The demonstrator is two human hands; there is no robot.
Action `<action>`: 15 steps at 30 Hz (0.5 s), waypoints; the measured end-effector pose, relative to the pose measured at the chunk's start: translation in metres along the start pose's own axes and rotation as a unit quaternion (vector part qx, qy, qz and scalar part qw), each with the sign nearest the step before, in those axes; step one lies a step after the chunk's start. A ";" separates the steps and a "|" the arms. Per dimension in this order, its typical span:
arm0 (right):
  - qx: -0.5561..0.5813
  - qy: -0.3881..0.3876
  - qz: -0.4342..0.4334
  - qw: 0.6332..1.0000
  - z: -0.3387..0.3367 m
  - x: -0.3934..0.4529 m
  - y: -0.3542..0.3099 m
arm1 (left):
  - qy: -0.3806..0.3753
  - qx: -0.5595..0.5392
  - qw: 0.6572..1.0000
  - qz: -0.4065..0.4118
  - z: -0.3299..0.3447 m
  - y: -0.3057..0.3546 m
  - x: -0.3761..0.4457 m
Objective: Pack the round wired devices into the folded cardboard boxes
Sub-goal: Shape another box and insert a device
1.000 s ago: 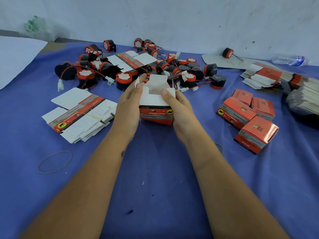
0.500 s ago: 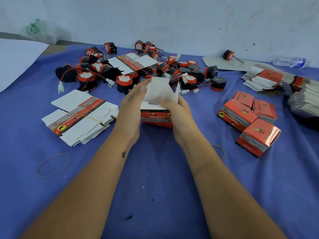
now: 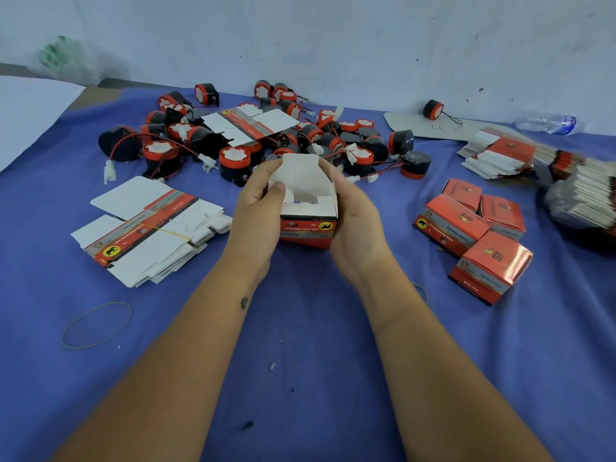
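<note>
Box sits mid-bench, top flaps up, and we grip it: left hand curled round one side, right hand cupping the other. We keep those flaps spread and the bottom tucked square before reaching for a round device from the pile toward the far edge.

A: Where is the desk open?
B: From 5 to 7 o'clock, the near blue cloth; only a rubber band lies at 8.
A: And what blocks it?
B: Round wired devices heaped at 12, flat box blanks at 9, closed boxes at 3, all near the hands.
</note>
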State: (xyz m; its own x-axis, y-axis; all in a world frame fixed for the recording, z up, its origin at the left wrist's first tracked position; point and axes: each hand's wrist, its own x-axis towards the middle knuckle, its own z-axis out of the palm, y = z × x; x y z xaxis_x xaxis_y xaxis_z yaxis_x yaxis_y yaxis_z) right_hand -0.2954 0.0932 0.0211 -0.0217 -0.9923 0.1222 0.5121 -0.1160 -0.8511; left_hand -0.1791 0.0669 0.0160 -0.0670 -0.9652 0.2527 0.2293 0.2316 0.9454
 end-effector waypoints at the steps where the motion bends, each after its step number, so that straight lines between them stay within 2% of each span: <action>1: -0.024 0.004 0.001 1.000 0.000 0.001 0.001 | -0.001 -0.005 1.000 0.011 0.001 0.000 0.000; 3: -0.075 0.021 -0.019 0.997 0.000 0.002 0.003 | -0.001 -0.011 1.000 0.027 0.003 -0.001 -0.002; 7: -0.079 0.039 -0.058 0.994 -0.002 0.000 0.004 | -0.014 -0.020 0.999 0.021 0.002 -0.003 -0.003; 11: -0.067 0.032 -0.056 0.996 -0.002 -0.005 0.004 | -0.045 -0.106 0.991 -0.067 0.000 -0.002 -0.003; 15: -0.153 0.071 -0.051 0.984 -0.001 -0.003 0.001 | -0.027 -0.028 0.999 -0.006 -0.001 -0.005 -0.003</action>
State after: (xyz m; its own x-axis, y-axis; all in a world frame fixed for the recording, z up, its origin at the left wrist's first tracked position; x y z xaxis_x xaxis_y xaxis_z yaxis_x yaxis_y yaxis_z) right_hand -0.2955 0.0964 0.0197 -0.1901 -0.9684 0.1615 0.2196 -0.2023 -0.9544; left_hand -0.1794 0.0688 0.0099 -0.1217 -0.9596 0.2537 0.2816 0.2117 0.9359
